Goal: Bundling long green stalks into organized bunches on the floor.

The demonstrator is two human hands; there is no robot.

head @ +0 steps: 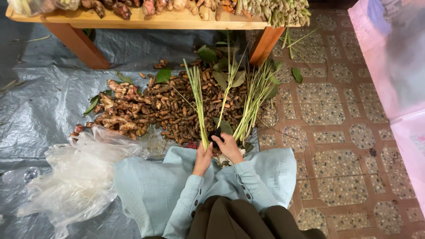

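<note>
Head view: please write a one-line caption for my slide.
Left hand grips lemongrass stalks; right hand holds a small black tool above turmeric roots.

The top edge cuts off the wooden table, so the roots and the stalk bundle on it show only in part. The small dark thing at the fingertips of the right hand is too small to tell. The left hand hides the base of the green stalks. A pink sheet at the right is blurred and runs off the edge. The bottom edge cuts off the clear plastic bag and the person's lap.
</note>
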